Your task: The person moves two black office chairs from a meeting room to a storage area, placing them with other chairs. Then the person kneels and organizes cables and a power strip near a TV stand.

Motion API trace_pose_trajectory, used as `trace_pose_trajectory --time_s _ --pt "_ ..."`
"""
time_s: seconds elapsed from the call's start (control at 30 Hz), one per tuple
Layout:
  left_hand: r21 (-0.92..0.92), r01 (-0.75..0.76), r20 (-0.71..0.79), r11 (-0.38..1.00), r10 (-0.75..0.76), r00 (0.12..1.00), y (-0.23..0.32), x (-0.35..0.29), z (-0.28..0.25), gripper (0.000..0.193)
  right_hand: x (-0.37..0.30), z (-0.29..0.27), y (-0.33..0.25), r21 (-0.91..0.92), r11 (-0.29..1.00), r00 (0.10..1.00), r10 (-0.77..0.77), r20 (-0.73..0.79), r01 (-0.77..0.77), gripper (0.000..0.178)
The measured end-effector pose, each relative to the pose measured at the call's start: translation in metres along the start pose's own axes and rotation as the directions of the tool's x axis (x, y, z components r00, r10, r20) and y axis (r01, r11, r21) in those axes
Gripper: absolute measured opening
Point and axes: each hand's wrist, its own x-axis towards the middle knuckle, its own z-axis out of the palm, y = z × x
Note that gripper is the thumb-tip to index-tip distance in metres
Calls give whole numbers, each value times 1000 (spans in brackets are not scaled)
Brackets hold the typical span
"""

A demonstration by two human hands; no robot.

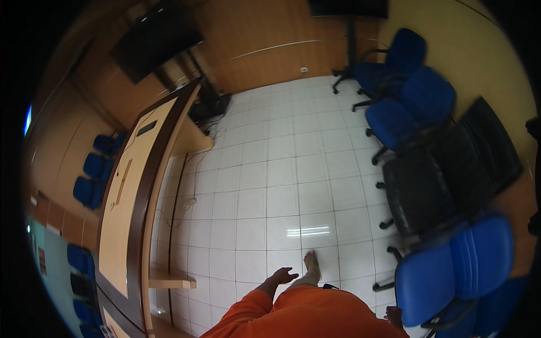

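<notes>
My left hand (283, 275) hangs in front of me above the white tiled floor (253, 234). Its fingers are stretched out, and nothing is in them. Low on the other side, my right hand (393, 316) is beside a blue office chair (425, 281). It is dark and partly hidden, so its fingers cannot be made out, nor whether it touches the chair. One bare foot (311, 261) shows ahead of my orange top (321, 312).
Along the left runs a long wooden table (135, 225) with a dark border and a small dark object (147, 128) on it. Cables (197, 163) trail over the floor nearby. A black chair (420, 194) and several blue chairs line the right. Screens (158, 42) stand at the far end.
</notes>
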Motion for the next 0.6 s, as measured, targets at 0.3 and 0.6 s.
trace_pose_trajectory --time_s 0.3,0.6 --pt "-355 252 15 900 -264 964 -38 63 -182 88 -75 221 -460 308 921 657 -386 648 238 77" --pt "-497 52 -216 866 -181 959 43 200 -387 79 -204 269 -841 661 620 173 -771 613 423 89"
